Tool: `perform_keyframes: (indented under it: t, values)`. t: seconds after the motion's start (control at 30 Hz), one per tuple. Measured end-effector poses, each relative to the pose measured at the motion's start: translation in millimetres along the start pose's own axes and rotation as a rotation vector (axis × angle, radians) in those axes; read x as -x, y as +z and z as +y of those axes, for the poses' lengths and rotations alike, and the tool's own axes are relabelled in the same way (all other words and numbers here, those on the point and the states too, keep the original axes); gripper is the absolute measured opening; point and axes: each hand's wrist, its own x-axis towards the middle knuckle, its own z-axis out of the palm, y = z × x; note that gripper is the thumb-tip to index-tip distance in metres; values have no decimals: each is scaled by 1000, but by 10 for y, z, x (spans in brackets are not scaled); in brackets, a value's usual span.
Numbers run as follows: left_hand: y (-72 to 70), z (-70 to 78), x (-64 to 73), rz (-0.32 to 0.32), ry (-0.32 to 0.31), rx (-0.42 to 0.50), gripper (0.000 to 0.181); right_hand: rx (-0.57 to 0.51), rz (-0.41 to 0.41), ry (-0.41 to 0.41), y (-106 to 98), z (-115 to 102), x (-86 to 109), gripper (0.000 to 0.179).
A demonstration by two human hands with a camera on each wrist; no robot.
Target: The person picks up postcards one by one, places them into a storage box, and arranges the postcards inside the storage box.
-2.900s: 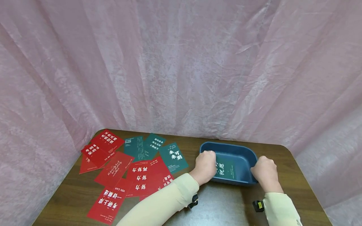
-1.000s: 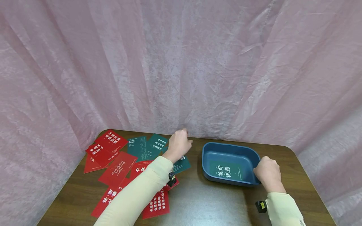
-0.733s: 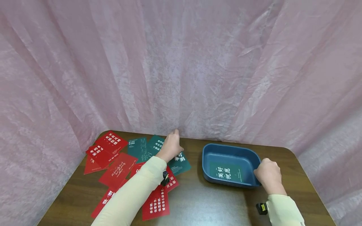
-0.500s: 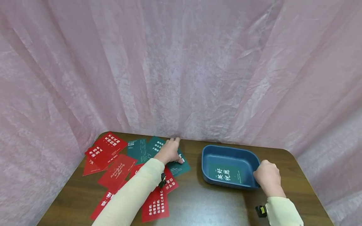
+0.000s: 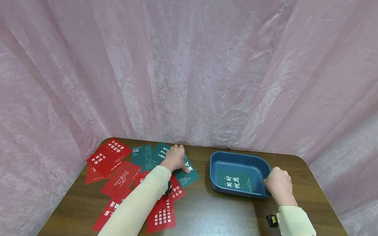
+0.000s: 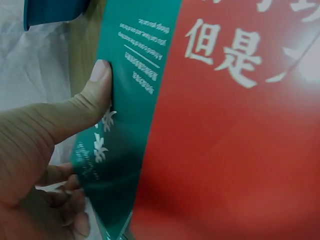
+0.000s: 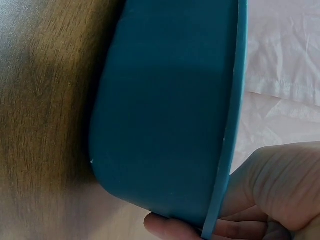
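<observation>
My left hand (image 5: pixel 174 159) lies over a green card (image 5: pixel 189 178) with white lettering, right of the other green cards. The left wrist view shows the thumb (image 6: pixel 100 82) on the card's face and the other fingers (image 6: pixel 65 200) near its edge, with no clear grip. My right hand (image 5: pixel 278 184) grips the right end of a blue plastic tub (image 5: pixel 215 183). In the right wrist view, its thumb and fingers (image 7: pixel 172 227) sit on both sides of the tub's rim. One green card (image 5: pixel 234 181) lies flat inside the tub.
Two more green cards (image 5: pixel 141 157) overlap at the back left. Several red cards (image 5: pixel 121 178) spread over the left of the wooden table (image 5: pixel 218 213), partly under my left sleeve. A pink curtain (image 5: pixel 189 72) hangs behind the table.
My left hand has moved left from the tub to the green cards; its fingers spread, then drew slightly together over one. My right hand has stayed on the tub.
</observation>
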Motion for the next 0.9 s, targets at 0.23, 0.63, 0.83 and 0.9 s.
perform_keyframes:
  t: [0.23, 0.63, 0.83, 0.9]
  values:
    - [50, -18, -7, 108, 86, -70, 91, 0, 3, 0, -6, 5, 3, 27]
    - [106, 40, 2, 203, 211, -73, 98, 0, 3, -3, 25, -2, 5, 25]
    - [-31, 99, 43, 307, 259, -113, 69, 5, 12, -12, 26, 6, -6, 24]
    - [-112, 118, 60, 333, 267, -111, 57, 9, 19, -15, 23, 11, -11, 24]
